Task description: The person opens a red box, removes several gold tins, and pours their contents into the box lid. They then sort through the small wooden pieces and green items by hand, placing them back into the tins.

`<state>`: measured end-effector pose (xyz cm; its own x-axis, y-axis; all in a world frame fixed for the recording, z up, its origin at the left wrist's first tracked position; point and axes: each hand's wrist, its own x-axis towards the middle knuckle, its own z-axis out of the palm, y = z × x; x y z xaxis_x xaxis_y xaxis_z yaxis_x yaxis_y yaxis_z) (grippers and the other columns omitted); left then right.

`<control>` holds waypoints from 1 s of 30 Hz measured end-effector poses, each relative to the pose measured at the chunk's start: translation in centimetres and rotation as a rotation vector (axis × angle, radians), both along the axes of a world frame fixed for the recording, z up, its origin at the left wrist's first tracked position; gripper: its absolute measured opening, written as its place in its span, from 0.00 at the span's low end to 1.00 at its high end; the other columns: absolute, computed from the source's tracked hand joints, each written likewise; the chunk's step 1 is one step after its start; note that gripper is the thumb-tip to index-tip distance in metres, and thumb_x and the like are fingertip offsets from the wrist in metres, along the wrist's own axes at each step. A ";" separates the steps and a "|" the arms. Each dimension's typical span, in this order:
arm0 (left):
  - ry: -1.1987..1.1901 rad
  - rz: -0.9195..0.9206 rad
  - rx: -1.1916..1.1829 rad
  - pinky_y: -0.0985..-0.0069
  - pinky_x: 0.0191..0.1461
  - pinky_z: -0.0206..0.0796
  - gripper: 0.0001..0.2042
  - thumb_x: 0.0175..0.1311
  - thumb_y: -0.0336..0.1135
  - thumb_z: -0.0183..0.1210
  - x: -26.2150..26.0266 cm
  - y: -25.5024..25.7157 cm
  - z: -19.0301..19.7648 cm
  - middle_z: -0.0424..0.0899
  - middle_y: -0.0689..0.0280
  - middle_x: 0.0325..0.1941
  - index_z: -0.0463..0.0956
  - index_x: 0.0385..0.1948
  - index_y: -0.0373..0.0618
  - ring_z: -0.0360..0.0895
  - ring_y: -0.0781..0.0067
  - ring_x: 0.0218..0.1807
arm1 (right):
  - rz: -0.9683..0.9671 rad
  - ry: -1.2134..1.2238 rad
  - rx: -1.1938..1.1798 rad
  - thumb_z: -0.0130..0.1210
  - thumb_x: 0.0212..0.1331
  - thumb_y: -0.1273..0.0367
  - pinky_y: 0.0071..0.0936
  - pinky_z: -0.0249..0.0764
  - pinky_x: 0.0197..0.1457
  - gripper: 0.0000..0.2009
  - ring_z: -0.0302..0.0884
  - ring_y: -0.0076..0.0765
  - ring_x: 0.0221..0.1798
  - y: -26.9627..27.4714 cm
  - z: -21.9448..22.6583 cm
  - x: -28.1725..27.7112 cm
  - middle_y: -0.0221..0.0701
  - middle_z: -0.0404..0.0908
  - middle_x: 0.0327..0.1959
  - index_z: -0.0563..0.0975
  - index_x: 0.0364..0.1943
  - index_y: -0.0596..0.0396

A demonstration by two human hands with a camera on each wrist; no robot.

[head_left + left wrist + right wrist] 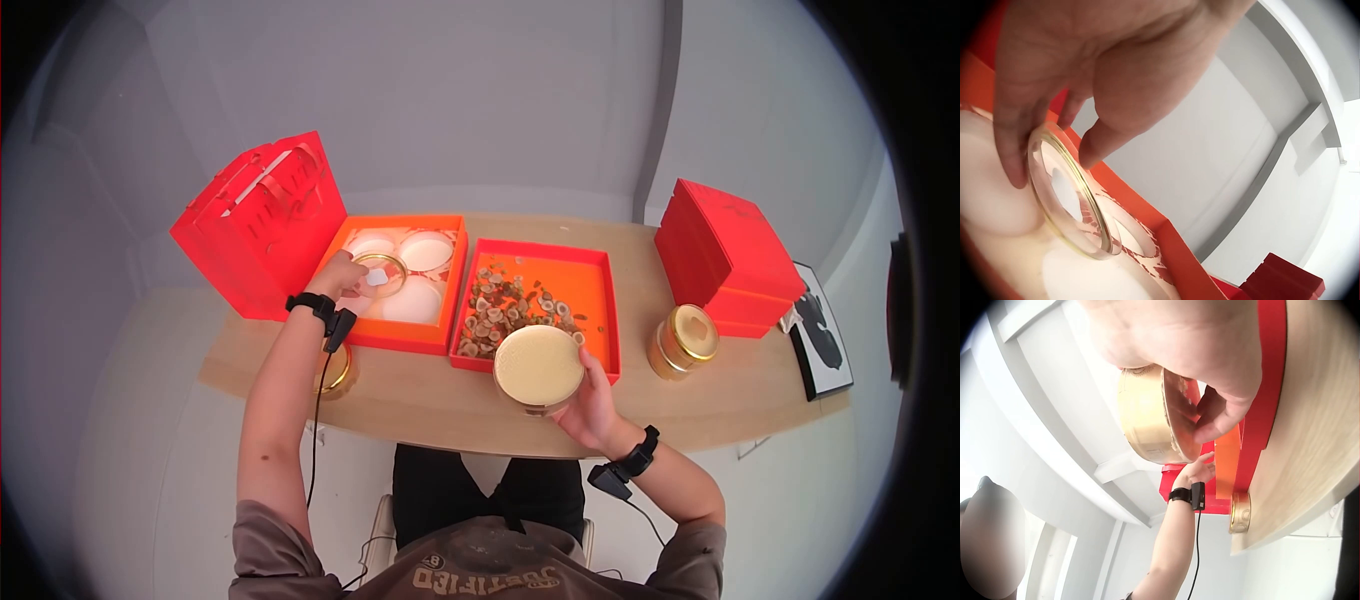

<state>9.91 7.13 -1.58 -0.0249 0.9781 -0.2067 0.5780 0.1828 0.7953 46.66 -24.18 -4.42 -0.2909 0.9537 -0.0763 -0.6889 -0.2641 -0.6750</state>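
Note:
My left hand (338, 276) pinches a clear round lid (1067, 195) with a gold rim, between fingertips and thumb. The lid is held over an orange box (452, 290) whose pale insert has several round white recesses. With the right hand (592, 408) I grip a gold-coloured round tub (540, 367) by its side, its flat end up and its mouth down. In the right wrist view, fingertips curl at the rim of the tub's mouth. Behind the tub, a shallow red tray (545, 248) with an orange inside holds many loose dried slices (493, 318).
A red gift bag (262, 225) stands at the back left, and a stack of red boxes (735, 262) at the right. One gold jar (684, 343) stands in front of the stack; another (338, 375) is partly behind the left forearm. A framed picture (824, 335) lies far right.

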 end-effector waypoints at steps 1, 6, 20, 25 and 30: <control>0.025 -0.024 -0.028 0.66 0.38 0.82 0.28 0.64 0.32 0.64 -0.1 0.0 -0.1 0.80 0.51 0.51 0.64 0.64 0.31 0.84 0.61 0.43 | -0.008 -0.047 0.001 0.38 0.74 0.40 0.53 0.65 0.75 0.36 0.62 0.45 0.78 0.0 0.2 -0.1 0.36 0.61 0.78 0.56 0.78 0.46; 0.069 -0.085 -0.177 0.65 0.48 0.81 0.38 0.64 0.39 0.66 -0.4 -0.6 0.0 0.73 0.49 0.65 0.56 0.73 0.34 0.83 0.57 0.52 | -0.010 -0.093 0.005 0.38 0.72 0.38 0.53 0.65 0.76 0.38 0.61 0.45 0.79 0.1 -0.1 0.3 0.36 0.60 0.79 0.55 0.79 0.45; 0.448 -0.110 0.736 0.61 0.71 0.63 0.29 0.66 0.48 0.64 4.5 -5.1 2.8 0.78 0.50 0.60 0.72 0.62 0.37 0.72 0.51 0.67 | -0.232 -0.015 0.074 0.41 0.74 0.48 0.51 0.59 0.79 0.33 0.62 0.45 0.78 2.9 1.6 1.5 0.39 0.64 0.77 0.61 0.75 0.53; -0.541 -0.297 0.334 0.61 0.64 0.71 0.28 0.76 0.53 0.54 14.1 -14.9 4.3 0.73 0.58 0.66 0.66 0.67 0.43 0.72 0.62 0.67 | -0.278 -0.010 0.136 0.41 0.74 0.50 0.50 0.57 0.80 0.31 0.62 0.45 0.78 5.7 3.9 0.0 0.39 0.65 0.76 0.63 0.73 0.54; -1.183 -0.560 -0.317 0.48 0.73 0.64 0.33 0.79 0.65 0.33 17.6 -17.6 2.7 0.69 0.60 0.74 0.61 0.73 0.49 0.65 0.59 0.76 | -0.313 -0.188 0.183 0.39 0.75 0.48 0.42 0.52 0.80 0.31 0.62 0.37 0.76 6.9 5.9 -1.7 0.36 0.70 0.72 0.67 0.69 0.57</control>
